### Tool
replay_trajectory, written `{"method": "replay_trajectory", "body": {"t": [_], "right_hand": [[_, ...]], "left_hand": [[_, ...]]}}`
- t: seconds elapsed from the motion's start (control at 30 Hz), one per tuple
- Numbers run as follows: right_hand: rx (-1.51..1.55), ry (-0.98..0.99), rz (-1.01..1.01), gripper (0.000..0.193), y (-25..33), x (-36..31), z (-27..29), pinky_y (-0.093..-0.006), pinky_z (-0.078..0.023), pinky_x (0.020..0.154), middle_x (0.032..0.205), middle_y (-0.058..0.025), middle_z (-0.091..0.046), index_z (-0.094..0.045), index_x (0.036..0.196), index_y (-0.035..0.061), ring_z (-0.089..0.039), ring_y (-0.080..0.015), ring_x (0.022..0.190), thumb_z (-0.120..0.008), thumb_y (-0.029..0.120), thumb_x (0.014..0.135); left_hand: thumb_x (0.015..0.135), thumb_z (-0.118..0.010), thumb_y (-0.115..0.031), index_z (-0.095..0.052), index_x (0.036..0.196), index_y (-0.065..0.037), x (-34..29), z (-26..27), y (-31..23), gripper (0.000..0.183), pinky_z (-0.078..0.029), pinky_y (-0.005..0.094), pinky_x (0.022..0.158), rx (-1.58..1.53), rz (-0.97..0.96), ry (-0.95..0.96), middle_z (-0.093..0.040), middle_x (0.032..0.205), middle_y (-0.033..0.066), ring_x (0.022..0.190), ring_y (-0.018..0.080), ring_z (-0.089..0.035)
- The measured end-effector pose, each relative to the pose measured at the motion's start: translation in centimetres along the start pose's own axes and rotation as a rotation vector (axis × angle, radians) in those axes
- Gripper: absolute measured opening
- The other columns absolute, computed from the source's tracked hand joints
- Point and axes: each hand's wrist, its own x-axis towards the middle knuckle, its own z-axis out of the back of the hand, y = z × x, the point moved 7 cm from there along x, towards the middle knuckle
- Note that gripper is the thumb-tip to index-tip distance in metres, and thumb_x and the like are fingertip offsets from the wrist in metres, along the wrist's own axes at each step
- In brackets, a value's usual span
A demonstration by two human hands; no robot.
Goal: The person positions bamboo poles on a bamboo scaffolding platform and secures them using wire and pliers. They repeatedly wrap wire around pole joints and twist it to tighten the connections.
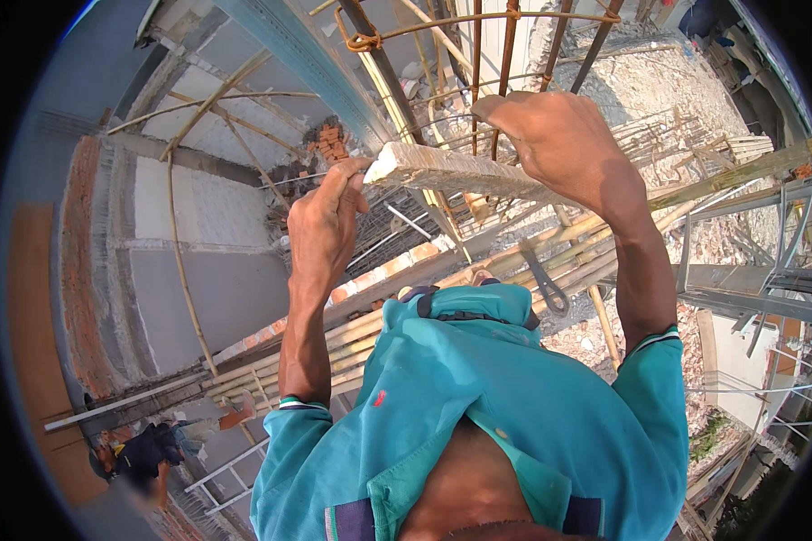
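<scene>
Far left, at 9 o'clock in my view, I have a rough brick edge (83, 270) along a grey wall (203, 298). At 8 o'clock, well below, a co-worker (144, 451) in dark clothing bends forward, with a pale ladder (230, 482) nearby at 7. A bundle of bamboo poles (350, 341) climbs from 8 o'clock, passes in front of the teal shirt (487, 397) at 6, and carries on toward 2.

At 10 o'clock I see the left hand (323, 216), raised, its thumb and fingertips drawn together right at the near end of a rough board (465, 169); I cannot tell whether anything is pinched there. A heap of red bricks (329, 142) lies beyond it at 11, beside a blue-grey metal beam (307, 68).

The board itself sits at 1 o'clock, spanning the space between both hands; its left end is white and chipped, and its right end passes out of sight at the other hand. Rusty steel bars (505, 63) stand just beyond it. The right hand (568, 149), at 2 o'clock, is bent over the board with knuckles up and fingers curled near those bars; I cannot tell whether it clamps the wood. At 3 o'clock I have a dark wrench (543, 279) by the poles, then pale rubble (668, 86) up at 2.
</scene>
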Motion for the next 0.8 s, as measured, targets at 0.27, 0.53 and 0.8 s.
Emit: {"method": "replay_trajectory", "body": {"t": [0.27,0.53,0.8], "right_hand": [[0.085,-0.184,-0.212,0.018,4.2,-1.8,0.8,-0.0461,-0.057,0.063,0.086,-0.0183,-0.069,-0.065,0.107,0.0024,-0.071,-0.0391,0.08,-0.067,0.005,0.089],[0.318,-0.546,-0.349,0.011,7.3,-4.4,-0.3,-0.0486,-0.053,0.062,0.083,-0.0196,-0.065,-0.062,0.099,0.0009,-0.067,-0.0418,0.072,-0.067,0.002,0.09],[0.036,-0.603,-0.379,0.007,8.8,-3.5,0.8,-0.0444,-0.054,0.06,0.078,-0.0176,-0.064,-0.062,0.093,0.0001,-0.069,-0.0365,0.07,-0.068,0.003,0.09]], "left_hand": [[0.107,-0.06,-0.029,-0.062,0.112,-0.002,-1.2,-2.5,0.9,0.027,-0.052,0.0294,0.063,-0.847,0.187,0.248,-0.071,0.075,0.0082,0.067,0.0115,-0.062],[0.1,-0.071,-0.017,-0.067,0.1,-0.002,-1.2,-4.3,0.8,0.015,-0.057,0.0237,0.062,-1.242,0.404,0.486,-0.068,0.085,0.0028,0.07,0.008,-0.066],[0.099,-0.07,-0.013,-0.066,0.1,-0.001,-0.4,-5.8,-0.4,0.013,-0.064,0.0201,0.062,-1.357,0.454,0.614,-0.071,0.087,0.0074,0.072,0.0108,-0.072]]}}
